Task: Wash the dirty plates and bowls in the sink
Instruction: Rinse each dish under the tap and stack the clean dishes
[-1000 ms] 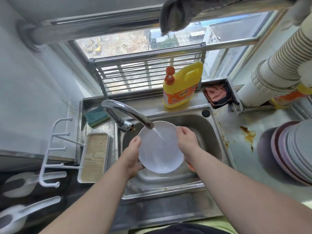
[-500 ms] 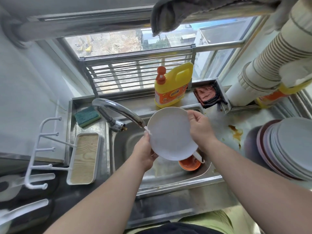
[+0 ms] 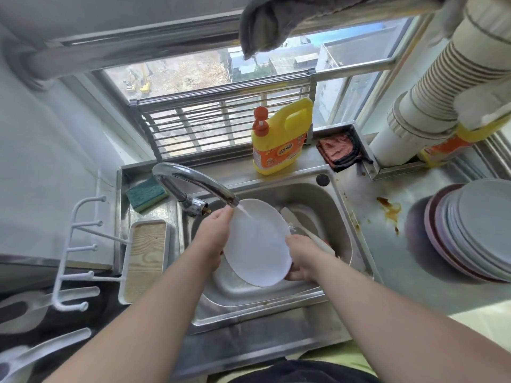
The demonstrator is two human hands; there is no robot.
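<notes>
While water runs from the faucet (image 3: pixel 199 183) onto it, both hands grip the white plate (image 3: pixel 257 244) over the sink (image 3: pixel 343 230): left hand (image 3: pixel 214 239), right hand (image 3: pixel 302 258) at opposite rims.

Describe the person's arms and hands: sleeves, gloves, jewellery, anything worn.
Both forearms are bare up to the frame's lower edge; no sleeve shows. The left hand and right hand wear no gloves, and no watch, bracelet or ring is visible. Where the hands wrap behind the plate, the fingers are hidden.
</notes>
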